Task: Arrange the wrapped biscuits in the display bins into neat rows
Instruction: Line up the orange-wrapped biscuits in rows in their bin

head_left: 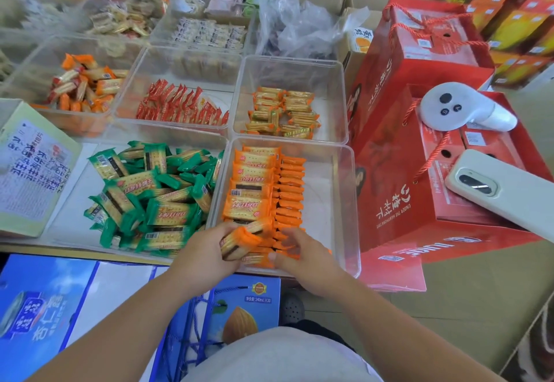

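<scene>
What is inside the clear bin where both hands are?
Two rows of orange-wrapped biscuits along the left side of the bin; its right side is bare. The left hand and right hand hide the nearest packets.

**Random stuff around the stall**

Red gift boxes (404, 202) w/ rope handles stacked on the right, with a white controller (458, 109) + a phone (509, 193) on top, phone camera side up. Crumpled clear plastic bag (293, 25) at the back. Blue drink cartons (45, 291) down front, labelled cardboard box (33, 169) far left.
</scene>
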The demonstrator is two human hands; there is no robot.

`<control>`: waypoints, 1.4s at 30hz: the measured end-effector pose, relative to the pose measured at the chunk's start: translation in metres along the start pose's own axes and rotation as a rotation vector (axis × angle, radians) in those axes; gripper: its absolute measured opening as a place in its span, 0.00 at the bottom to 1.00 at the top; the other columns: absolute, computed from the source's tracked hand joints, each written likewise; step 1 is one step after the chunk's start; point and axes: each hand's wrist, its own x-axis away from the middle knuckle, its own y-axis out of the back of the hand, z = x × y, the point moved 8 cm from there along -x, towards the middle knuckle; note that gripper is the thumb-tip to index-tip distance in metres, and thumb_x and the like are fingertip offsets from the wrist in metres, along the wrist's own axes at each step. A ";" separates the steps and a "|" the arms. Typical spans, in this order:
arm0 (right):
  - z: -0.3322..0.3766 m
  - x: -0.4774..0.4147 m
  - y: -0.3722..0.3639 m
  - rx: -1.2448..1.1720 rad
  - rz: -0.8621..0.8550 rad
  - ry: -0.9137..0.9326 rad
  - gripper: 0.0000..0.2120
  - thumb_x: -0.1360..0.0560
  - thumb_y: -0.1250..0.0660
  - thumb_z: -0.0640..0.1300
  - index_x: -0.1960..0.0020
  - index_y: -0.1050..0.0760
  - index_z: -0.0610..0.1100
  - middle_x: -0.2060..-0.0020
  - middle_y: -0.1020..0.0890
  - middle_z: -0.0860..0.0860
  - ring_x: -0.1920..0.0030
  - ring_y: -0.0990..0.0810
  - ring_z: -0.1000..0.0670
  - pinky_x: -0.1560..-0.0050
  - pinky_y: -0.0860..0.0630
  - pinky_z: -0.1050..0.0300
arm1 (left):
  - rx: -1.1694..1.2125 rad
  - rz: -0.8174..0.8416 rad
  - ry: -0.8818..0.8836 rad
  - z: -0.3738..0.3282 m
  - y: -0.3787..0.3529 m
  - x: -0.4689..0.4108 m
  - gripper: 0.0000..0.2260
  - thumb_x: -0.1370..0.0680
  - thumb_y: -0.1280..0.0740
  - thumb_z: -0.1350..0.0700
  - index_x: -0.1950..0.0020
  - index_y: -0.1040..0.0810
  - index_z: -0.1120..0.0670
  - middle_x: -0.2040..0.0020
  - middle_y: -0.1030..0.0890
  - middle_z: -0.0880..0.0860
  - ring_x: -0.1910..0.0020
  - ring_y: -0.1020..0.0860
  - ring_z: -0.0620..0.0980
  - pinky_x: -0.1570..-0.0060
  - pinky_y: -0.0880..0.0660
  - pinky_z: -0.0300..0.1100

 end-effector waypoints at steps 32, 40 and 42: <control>-0.011 -0.018 0.064 0.918 0.023 -0.138 0.19 0.24 0.40 0.29 0.38 0.28 0.48 0.46 0.24 0.47 0.50 0.20 0.42 0.51 0.20 0.48 | 0.068 0.100 0.086 0.021 -0.034 0.004 0.44 0.28 0.23 0.48 0.19 0.47 0.42 0.42 0.22 0.39 0.58 0.18 0.43 0.59 0.19 0.46; -0.052 -0.028 0.024 0.542 0.176 -0.344 0.15 0.18 0.41 0.46 0.33 0.26 0.44 0.39 0.21 0.44 0.40 0.21 0.43 0.49 0.28 0.57 | 0.071 0.107 0.095 0.022 -0.034 0.004 0.44 0.28 0.23 0.49 0.19 0.46 0.42 0.31 0.24 0.48 0.52 0.18 0.44 0.57 0.21 0.40; -0.054 -0.030 0.024 0.465 0.192 -0.399 0.17 0.17 0.43 0.46 0.32 0.27 0.42 0.38 0.21 0.43 0.40 0.21 0.43 0.50 0.30 0.59 | 0.074 0.101 0.088 0.020 -0.034 0.004 0.44 0.27 0.23 0.49 0.19 0.46 0.42 0.35 0.23 0.46 0.58 0.19 0.43 0.62 0.24 0.36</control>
